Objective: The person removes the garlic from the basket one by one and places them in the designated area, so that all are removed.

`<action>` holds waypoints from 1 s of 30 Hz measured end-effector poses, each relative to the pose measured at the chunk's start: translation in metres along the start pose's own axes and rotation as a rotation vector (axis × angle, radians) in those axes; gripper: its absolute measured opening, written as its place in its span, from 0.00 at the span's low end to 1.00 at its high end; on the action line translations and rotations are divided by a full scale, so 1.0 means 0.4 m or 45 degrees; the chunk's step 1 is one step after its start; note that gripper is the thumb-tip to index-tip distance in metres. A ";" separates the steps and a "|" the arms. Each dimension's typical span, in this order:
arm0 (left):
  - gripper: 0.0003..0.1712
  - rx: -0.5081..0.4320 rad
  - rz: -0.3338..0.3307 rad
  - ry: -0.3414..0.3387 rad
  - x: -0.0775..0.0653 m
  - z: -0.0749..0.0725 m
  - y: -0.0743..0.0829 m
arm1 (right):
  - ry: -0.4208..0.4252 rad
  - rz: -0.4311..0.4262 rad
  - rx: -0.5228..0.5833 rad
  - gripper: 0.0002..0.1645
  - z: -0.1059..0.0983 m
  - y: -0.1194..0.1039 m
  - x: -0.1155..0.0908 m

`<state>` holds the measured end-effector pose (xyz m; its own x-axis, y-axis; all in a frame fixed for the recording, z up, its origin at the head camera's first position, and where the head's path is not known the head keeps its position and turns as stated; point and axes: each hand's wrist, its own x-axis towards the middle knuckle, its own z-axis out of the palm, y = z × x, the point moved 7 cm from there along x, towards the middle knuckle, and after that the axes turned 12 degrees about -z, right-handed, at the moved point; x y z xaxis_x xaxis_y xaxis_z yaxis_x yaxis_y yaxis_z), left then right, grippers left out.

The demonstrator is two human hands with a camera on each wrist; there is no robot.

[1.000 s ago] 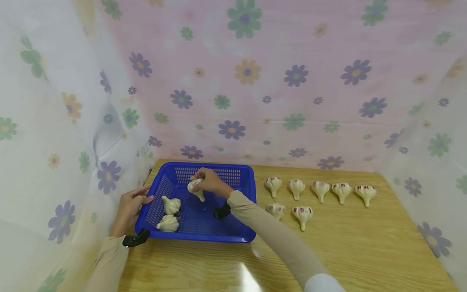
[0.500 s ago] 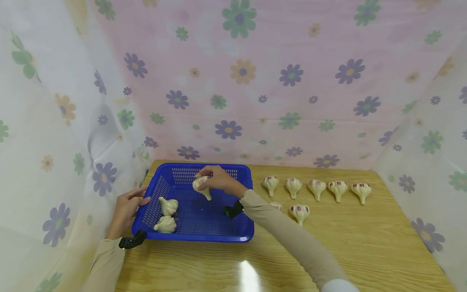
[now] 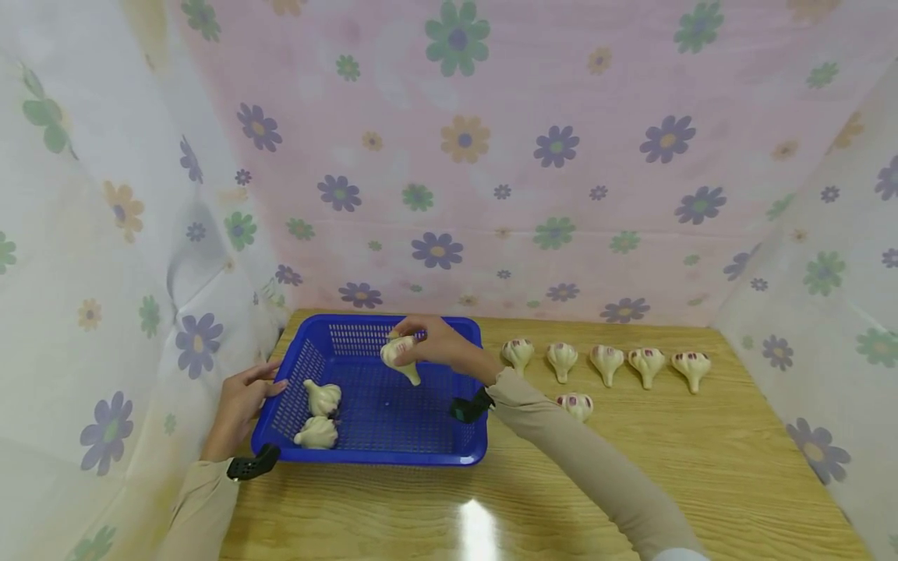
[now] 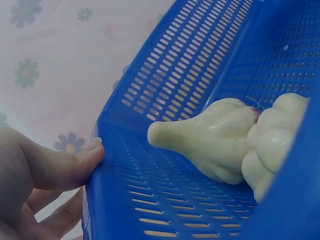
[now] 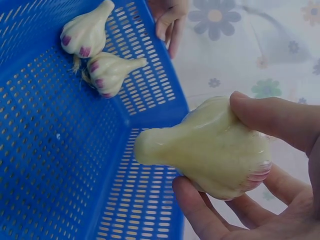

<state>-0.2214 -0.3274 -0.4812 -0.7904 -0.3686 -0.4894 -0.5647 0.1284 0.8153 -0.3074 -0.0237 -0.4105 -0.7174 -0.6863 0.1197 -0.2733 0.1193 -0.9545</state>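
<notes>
My right hand (image 3: 442,344) grips a garlic bulb (image 5: 215,147) between thumb and fingers, its stem angled down and its root end up, above the back half of a blue plastic basket (image 3: 379,457). In the right wrist view the bulb is pale cream with a pinkish patch. At the basket's left side, my left hand (image 3: 242,401) holds the rim, thumb (image 4: 75,162) at the edge and fingers along the outer wall. Two more garlic bulbs, one garlic bulb (image 3: 323,399) behind another garlic bulb (image 3: 317,432), lie by the left wall inside.
To the right on the wooden table (image 3: 631,483), several purple-marked garlic bulbs (image 3: 606,365) lie in a row. A nearer garlic bulb (image 3: 575,405) is partly hidden by the right sleeve. Flower-patterned cloth (image 3: 456,195) encloses the back and both sides.
My right hand has moved rightward over the basket with the garlic bulb in its grip. The left hand stays on the basket's rim. The head view has shifted slightly.
</notes>
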 end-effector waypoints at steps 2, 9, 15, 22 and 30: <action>0.32 0.004 -0.003 0.009 0.000 0.000 -0.001 | 0.002 0.010 0.004 0.26 -0.008 -0.003 -0.011; 0.32 0.023 0.003 0.003 0.001 0.002 -0.005 | 0.007 -0.009 -0.074 0.28 -0.047 -0.010 -0.047; 0.32 0.022 -0.002 0.005 0.002 0.001 -0.006 | 0.019 -0.048 -0.046 0.27 -0.076 -0.021 -0.075; 0.33 0.009 -0.005 -0.008 -0.003 0.003 0.000 | 0.040 -0.053 -0.028 0.24 -0.106 -0.033 -0.106; 0.33 0.014 -0.004 0.000 -0.004 0.003 0.001 | 0.085 -0.047 -0.056 0.25 -0.146 -0.033 -0.141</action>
<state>-0.2207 -0.3257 -0.4804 -0.7888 -0.3688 -0.4918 -0.5695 0.1374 0.8104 -0.3007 0.0553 -0.3886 -0.7472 -0.6415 0.1736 -0.3269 0.1274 -0.9364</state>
